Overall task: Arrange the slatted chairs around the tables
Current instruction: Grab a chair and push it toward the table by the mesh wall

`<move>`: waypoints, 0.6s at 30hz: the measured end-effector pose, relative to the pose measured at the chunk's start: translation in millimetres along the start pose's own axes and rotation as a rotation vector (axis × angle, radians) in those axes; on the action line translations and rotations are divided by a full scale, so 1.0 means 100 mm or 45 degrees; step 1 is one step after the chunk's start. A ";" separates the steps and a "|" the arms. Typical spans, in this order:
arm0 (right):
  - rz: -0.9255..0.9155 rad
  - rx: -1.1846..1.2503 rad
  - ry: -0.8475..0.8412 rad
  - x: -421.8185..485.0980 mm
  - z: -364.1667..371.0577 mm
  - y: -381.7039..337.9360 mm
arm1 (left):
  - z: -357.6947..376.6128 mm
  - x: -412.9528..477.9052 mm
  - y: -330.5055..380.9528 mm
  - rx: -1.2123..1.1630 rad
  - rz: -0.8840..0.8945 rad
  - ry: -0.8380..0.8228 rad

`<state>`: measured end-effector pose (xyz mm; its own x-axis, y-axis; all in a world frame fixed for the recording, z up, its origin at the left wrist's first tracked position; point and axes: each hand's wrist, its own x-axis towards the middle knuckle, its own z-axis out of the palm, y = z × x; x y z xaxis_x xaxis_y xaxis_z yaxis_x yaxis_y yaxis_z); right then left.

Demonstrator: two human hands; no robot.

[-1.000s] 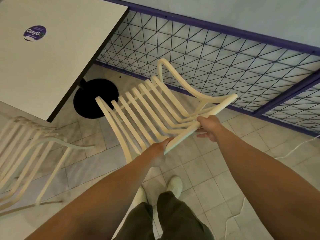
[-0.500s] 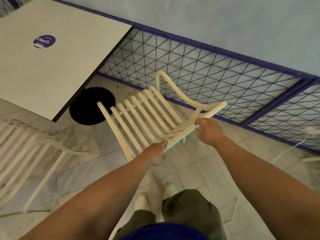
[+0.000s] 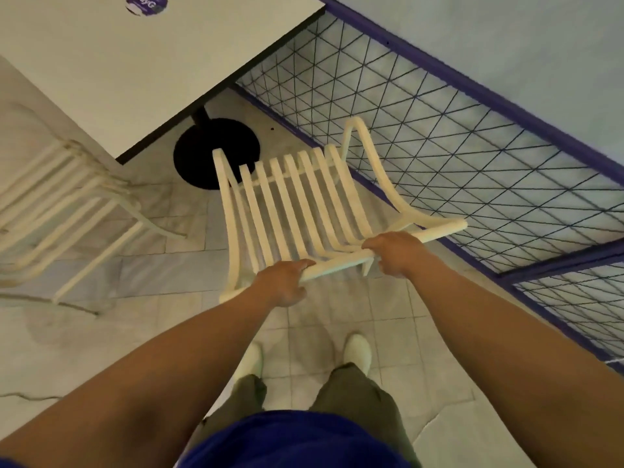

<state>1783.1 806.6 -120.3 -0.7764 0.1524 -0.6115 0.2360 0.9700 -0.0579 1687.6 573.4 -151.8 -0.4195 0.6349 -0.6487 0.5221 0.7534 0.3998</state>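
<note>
A cream slatted chair (image 3: 297, 204) stands in front of me, its seat pointing toward the white table (image 3: 135, 72) at the upper left. My left hand (image 3: 287, 278) grips the left part of the chair's top back rail. My right hand (image 3: 398, 255) grips the same rail further right. The chair's front edge lies over the table's round black base (image 3: 202, 153). A second cream slatted chair (image 3: 64, 211) stands at the left, beside the table's near edge.
A purple-framed wire mesh fence (image 3: 472, 157) runs diagonally along the right, close to the held chair's right arm. The floor is pale tile. My feet in white shoes (image 3: 358, 352) stand just behind the chair. A purple round sticker (image 3: 147, 4) sits on the tabletop.
The chair has swung round so its slats point straight toward the table base, and it sits nearer the table. Both hands stayed on the back rail. My view tilted down.
</note>
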 end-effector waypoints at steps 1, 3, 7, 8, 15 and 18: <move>-0.029 -0.019 -0.047 0.04 -0.02 0.06 | 0.02 0.01 0.01 -0.005 -0.041 0.016; -0.085 -0.066 -0.153 0.14 -0.05 0.18 | 0.06 0.05 0.05 0.015 -0.103 0.043; -0.183 -0.110 -0.268 0.31 -0.05 0.39 | 0.08 0.10 0.12 0.151 -0.175 0.054; -0.207 -0.113 -0.287 0.33 -0.06 0.41 | 0.08 0.10 0.13 0.180 -0.194 0.056; -0.338 -0.123 -0.278 0.38 -0.08 0.50 | 0.12 0.15 0.10 0.183 -0.237 0.014; -0.336 -0.156 -0.261 0.37 -0.11 0.50 | 0.12 0.19 0.09 0.185 -0.231 0.009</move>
<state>1760.1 862.7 -137.0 -0.6647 -0.1359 -0.7346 -0.0386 0.9882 -0.1480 1693.0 590.2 -168.7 -0.5213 0.4926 -0.6968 0.5388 0.8233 0.1789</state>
